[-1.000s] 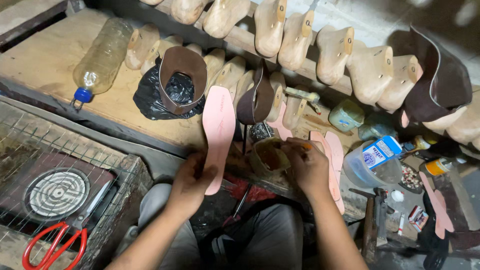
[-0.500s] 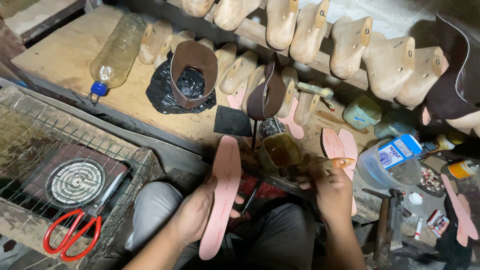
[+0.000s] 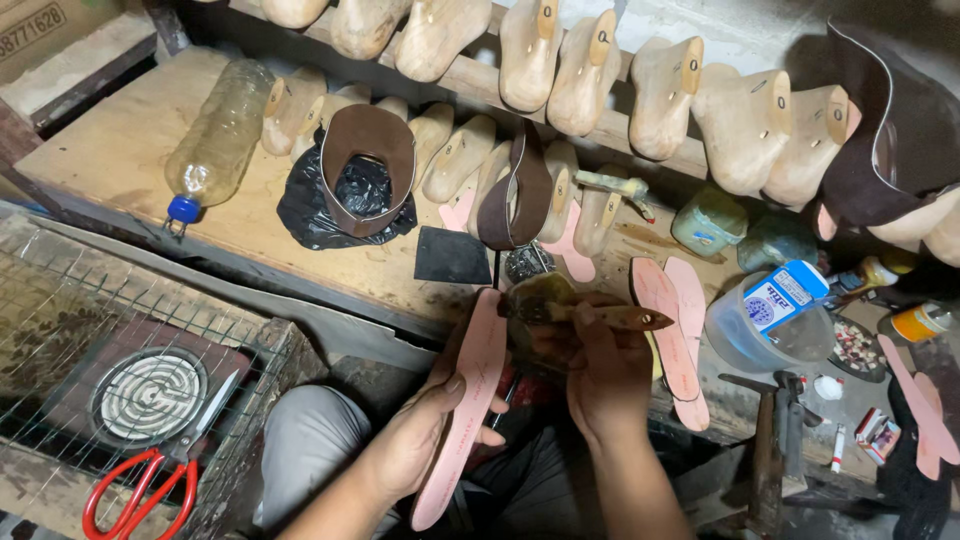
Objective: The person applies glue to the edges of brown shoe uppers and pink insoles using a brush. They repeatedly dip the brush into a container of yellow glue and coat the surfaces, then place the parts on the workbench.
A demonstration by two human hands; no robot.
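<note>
Holding a pink insole, the left hand is wrapping thumb and fingers around its lower half, in front of the lap. The insole is long, flat, matte and round-ended, slanting up toward the bench edge, its tip lying just beside a glue pot. The right hand is closing its fingers on a brush, whose stained wooden handle is pointing right while its other end is lying over the pot.

Open room: a narrow gap between knees and bench; a wire cage is crowding the left, enclosing a round coil heater, with red scissors lying at its near corner.

Bench stock, raw plywood surface:
- clear plastic bottle, blue cap, lying on its side, well apart from the hands;
- black plastic bag with a brown leather band standing over it;
- pale wooden shoe forms hanging in a row along the back rail;
- two more pink insoles lying just right of the brush;
- clear tub near the right edge;
- hammer hanging low at right.
</note>
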